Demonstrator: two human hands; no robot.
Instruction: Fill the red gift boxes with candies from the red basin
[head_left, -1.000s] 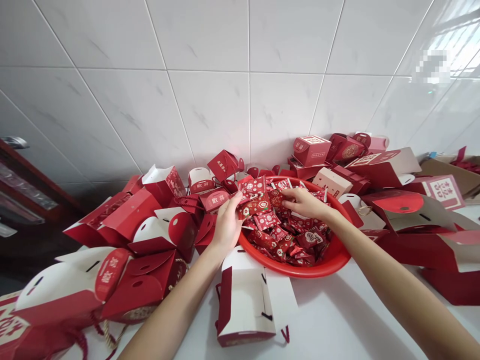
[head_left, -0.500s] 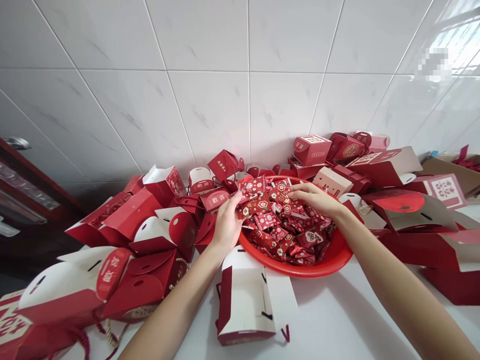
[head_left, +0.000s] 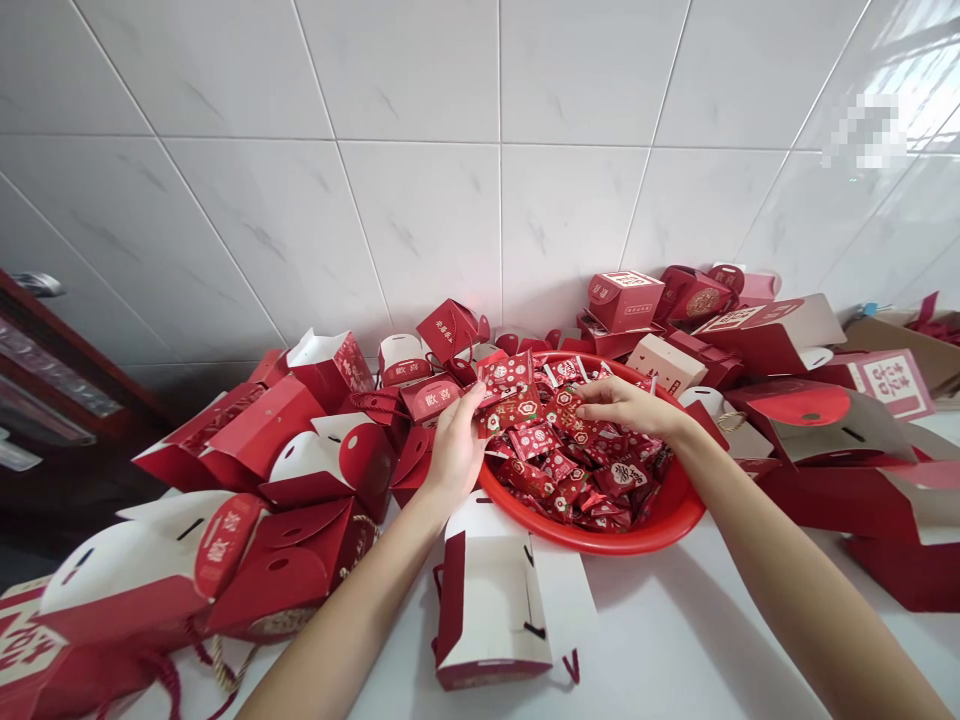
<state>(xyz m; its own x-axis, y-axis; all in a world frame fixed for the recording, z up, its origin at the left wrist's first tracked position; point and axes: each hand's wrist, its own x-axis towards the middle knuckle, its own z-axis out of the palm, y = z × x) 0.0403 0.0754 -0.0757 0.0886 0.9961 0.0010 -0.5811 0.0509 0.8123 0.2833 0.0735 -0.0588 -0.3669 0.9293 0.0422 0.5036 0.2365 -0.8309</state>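
A red plastic basin point(head_left: 679, 530) full of red wrapped candies point(head_left: 600, 470) stands in front of me on the white table. My left hand point(head_left: 457, 440), at the basin's left rim, is closed around several red candy packets point(head_left: 506, 390). Over the right half of the basin, my right hand point(head_left: 626, 408) has its thumb and fingers pinched on a red floral candy packet point(head_left: 566, 412). Between my forearms lies an opened red and white gift box point(head_left: 499, 600), its white inside facing up and its flap spread to the right.
Red gift boxes point(head_left: 255, 420) crowd the left side, some with rope handles. More red boxes point(head_left: 832, 490) are heaped at the right and along the tiled wall point(head_left: 420, 230). A brown cardboard carton point(head_left: 911, 350) sits at far right. The white table point(head_left: 660, 640) shows in front.
My right hand has shifted slightly down and its fingers have drawn together onto a candy packet. My left hand stays in place with its packets.
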